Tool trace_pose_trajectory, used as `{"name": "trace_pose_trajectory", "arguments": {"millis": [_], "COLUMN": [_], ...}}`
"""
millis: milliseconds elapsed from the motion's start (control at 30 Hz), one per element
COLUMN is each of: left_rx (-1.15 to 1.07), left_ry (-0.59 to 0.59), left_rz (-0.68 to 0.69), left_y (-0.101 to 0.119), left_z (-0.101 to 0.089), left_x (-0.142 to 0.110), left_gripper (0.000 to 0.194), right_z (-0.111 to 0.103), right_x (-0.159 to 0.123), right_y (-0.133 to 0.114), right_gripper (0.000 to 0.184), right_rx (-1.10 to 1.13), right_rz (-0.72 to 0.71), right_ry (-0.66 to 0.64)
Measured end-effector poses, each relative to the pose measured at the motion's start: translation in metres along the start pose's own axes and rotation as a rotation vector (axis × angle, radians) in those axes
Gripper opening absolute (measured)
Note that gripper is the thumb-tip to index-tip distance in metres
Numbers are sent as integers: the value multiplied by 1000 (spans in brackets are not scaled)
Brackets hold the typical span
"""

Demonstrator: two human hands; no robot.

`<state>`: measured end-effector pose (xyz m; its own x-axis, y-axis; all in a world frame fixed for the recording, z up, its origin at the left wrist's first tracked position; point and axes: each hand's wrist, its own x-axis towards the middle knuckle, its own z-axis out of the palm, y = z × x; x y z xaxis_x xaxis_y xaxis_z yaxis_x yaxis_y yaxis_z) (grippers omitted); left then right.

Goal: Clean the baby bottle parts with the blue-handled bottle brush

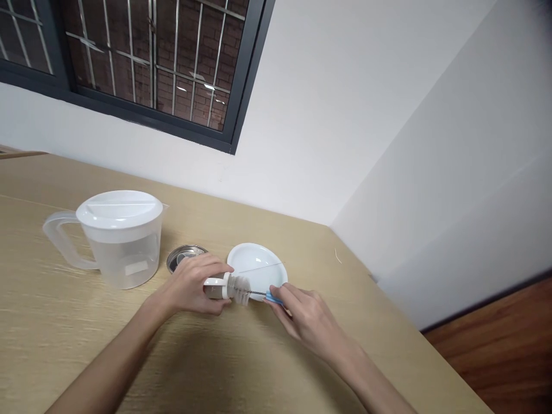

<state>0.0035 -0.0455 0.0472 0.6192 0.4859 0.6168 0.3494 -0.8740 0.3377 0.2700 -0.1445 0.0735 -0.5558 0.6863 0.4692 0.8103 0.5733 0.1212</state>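
My left hand (194,283) is closed around a small white and clear bottle-like piece (219,287), held on its side just above the wooden table (86,345). A bristle brush (241,289) sticks out of its open end. My right hand (302,313) pinches the brush's blue handle (272,297), with a thin wire stem running between handle and bristles. Both hands hover at the near edge of a white plate (259,264).
A clear plastic pitcher (118,236) with a white lid stands at the left. A small round metal lid or dish (183,256) lies between pitcher and plate. The table ends at the right against a white wall, with wooden floor (509,356) below. A barred window (142,63) is behind.
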Motion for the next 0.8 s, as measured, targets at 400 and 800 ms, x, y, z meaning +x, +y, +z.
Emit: {"name": "trace_pose_trajectory", "arguments": {"millis": [400,800], "left_rx": [-13,-12], "left_ry": [-11,71], "left_rz": [-16,134], "left_y": [4,3], "left_z": [1,2], "left_x": [1,-2], "left_gripper": [37,39], "right_z": [-6,-13], "right_x": [-15,-14], "right_y": [9,18], "right_gripper": [9,20], "right_rx": [116,574], "right_rz": [111,454], "right_ry": [-40,-169]}}
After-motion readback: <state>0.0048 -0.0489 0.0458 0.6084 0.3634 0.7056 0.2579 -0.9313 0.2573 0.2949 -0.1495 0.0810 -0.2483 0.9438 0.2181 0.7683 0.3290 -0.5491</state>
